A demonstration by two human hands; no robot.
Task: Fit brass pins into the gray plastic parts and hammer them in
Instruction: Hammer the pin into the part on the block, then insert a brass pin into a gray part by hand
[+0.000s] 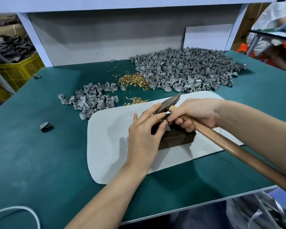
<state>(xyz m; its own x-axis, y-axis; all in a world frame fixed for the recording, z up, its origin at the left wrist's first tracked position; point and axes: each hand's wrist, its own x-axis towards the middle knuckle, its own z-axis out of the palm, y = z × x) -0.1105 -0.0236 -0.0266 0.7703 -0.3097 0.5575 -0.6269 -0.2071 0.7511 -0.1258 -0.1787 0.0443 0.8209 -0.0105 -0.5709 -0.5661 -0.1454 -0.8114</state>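
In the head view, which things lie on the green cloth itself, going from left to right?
Stray gray part → small pile of gray parts → brass pins → large pile of gray parts.

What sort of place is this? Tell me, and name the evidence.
Probably a factory hand-assembly bench: a big heap of gray plastic parts, a pile of small brass pins, and a wooden-handled hammer in the right hand.

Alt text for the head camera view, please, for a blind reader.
The right hand grips a hammer near its head over a dark block on a white mat; the left hand touches the block. Gray parts and brass pins lie behind.
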